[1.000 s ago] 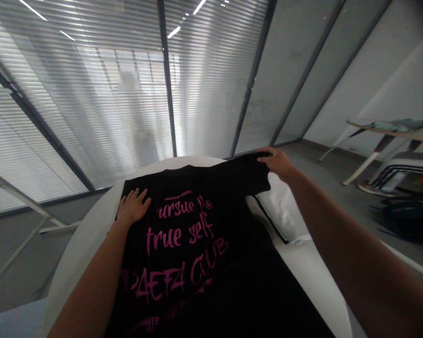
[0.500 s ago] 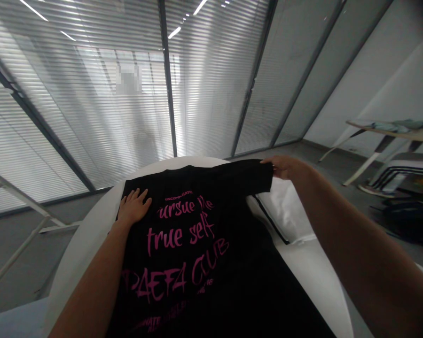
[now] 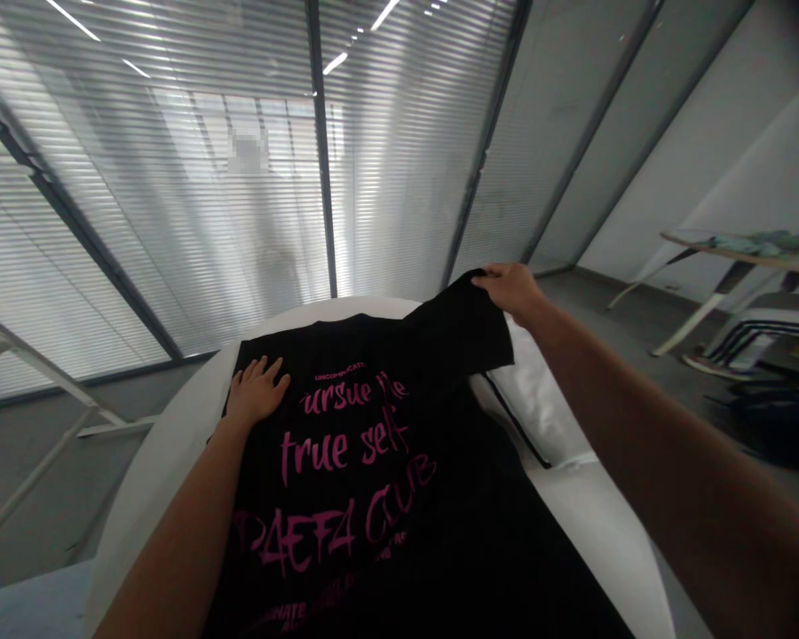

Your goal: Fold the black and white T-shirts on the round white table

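Observation:
A black T-shirt (image 3: 453, 497) with pink lettering is spread over a round white table (image 3: 139, 479), its collar end away from me. My left hand (image 3: 258, 390) rests on the shirt near its upper left edge, fingers spread out. At the far right, my right hand (image 3: 510, 286) pinches the upper corner of the sleeve and holds it raised off the table. Beside the shirt, partly under the sleeve, lies a white cloth item (image 3: 539, 399) with a black stripe along its edge. The shirt's lower end runs out of view.
Glass panels with blinds (image 3: 399, 177) stand just behind the table. To the right are a wooden-topped table (image 3: 752, 253) with cloth on it, a striped white item under it, and a dark bag (image 3: 779, 417) on the floor. A white metal frame (image 3: 46, 382) stands at left.
My right hand has lifted the sleeve corner upward and slightly left, so the sleeve now slants up. My left hand stays in place on the shirt.

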`<state>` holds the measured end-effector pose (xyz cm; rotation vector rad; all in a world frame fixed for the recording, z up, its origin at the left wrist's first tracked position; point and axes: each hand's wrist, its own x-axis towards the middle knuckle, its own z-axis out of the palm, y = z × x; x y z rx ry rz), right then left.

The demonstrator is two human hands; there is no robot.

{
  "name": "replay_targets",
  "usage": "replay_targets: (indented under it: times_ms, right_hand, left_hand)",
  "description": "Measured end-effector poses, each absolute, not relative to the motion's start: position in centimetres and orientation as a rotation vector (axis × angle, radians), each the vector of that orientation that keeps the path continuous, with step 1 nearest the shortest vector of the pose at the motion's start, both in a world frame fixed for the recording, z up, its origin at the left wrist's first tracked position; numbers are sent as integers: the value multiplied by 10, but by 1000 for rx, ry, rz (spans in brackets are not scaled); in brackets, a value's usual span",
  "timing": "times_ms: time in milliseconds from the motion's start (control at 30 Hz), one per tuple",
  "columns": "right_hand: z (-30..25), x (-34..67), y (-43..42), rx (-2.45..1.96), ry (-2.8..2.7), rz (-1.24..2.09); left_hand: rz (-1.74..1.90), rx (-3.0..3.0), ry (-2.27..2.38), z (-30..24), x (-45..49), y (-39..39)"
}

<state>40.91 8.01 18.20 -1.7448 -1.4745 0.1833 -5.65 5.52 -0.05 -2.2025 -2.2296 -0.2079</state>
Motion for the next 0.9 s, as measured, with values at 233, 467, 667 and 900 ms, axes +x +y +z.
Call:
replay_targets:
  times_ms: [233,467,667,900]
  right_hand:
    - [168,305,84,-2033,-1749,-52]
    - [116,258,40,-2075,-2102,195]
    - [67,301,-19,-2248,-1975,-203]
    - [41,329,-42,-2201,-2039,-277]
  left_hand:
    - [-207,-2203,-2224,0,-56,55]
    - [-216,-2208,-2247,1,-55,54]
    - [-297,-2154,-2285,34,-33,66]
    - [-801,-2770,-1801,74,95,137]
